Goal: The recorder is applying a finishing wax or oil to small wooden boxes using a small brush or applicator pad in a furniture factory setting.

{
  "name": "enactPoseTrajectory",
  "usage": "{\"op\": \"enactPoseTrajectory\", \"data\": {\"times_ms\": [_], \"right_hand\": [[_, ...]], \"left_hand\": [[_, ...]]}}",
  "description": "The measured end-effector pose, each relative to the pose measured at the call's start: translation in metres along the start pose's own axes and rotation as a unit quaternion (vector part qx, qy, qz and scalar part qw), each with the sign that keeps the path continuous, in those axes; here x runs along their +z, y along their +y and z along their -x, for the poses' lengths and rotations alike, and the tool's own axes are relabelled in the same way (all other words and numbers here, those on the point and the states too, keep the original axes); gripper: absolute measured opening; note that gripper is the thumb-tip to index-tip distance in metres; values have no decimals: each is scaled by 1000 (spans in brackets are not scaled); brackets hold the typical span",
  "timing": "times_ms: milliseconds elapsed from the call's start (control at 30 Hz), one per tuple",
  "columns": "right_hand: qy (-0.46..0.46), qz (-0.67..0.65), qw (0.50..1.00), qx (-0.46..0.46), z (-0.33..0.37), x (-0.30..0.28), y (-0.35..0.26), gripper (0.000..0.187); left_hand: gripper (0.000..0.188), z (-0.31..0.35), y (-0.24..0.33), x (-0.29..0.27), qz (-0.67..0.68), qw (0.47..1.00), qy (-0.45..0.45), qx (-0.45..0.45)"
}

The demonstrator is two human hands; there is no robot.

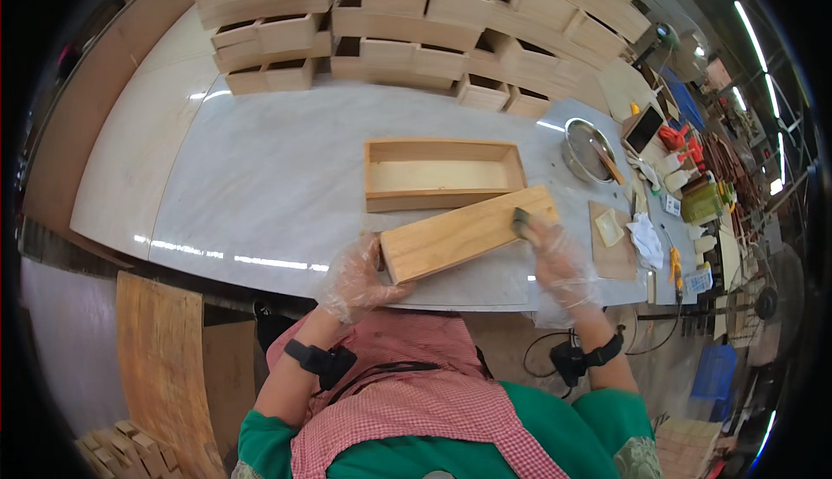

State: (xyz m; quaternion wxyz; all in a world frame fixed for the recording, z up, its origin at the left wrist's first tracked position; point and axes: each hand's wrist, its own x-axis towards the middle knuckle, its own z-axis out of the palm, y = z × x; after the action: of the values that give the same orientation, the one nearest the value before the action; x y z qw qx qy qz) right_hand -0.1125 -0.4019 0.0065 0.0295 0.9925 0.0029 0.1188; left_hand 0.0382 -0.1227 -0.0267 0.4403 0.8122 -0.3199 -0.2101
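Observation:
In clear plastic gloves, both my hands are at work on a long wooden box point(468, 232), tilted so that a broad yellowish side faces up. My left hand point(360, 280) grips its left end, fingers wrapped round the edge. At the right end, my right hand point(559, 258) pinches a small dark green pad point(521, 223) against the wood; whether it is a sponge or a cloth I cannot tell. Just behind lies an open-topped wooden box point(442, 202), its pale inside showing, close to the held one.
Stacked wooden drawer boxes point(399, 55) line the table's far side. To the right stand a metal bowl point(589, 150) with a brush-like tool, a phone-like dark screen point(643, 128), a white cloth point(646, 241) and a yellow glue gun point(674, 262) with a cable. The grey tabletop point(260, 176) ends near my waist.

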Motion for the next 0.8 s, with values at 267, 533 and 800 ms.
{"op": "enactPoseTrajectory", "data": {"times_ms": [267,533,800], "right_hand": [[-64,-223,971,-61,-34,-4,-77,47],[6,15,992,122,0,-20,43,44],[169,-226,947,153,-17,-73,38,35]], "left_hand": [[59,-1,-16,15,113,992,37,41],[71,-1,-5,5,-32,997,50,42],[78,9,125,-106,-159,985,19,61]]}}
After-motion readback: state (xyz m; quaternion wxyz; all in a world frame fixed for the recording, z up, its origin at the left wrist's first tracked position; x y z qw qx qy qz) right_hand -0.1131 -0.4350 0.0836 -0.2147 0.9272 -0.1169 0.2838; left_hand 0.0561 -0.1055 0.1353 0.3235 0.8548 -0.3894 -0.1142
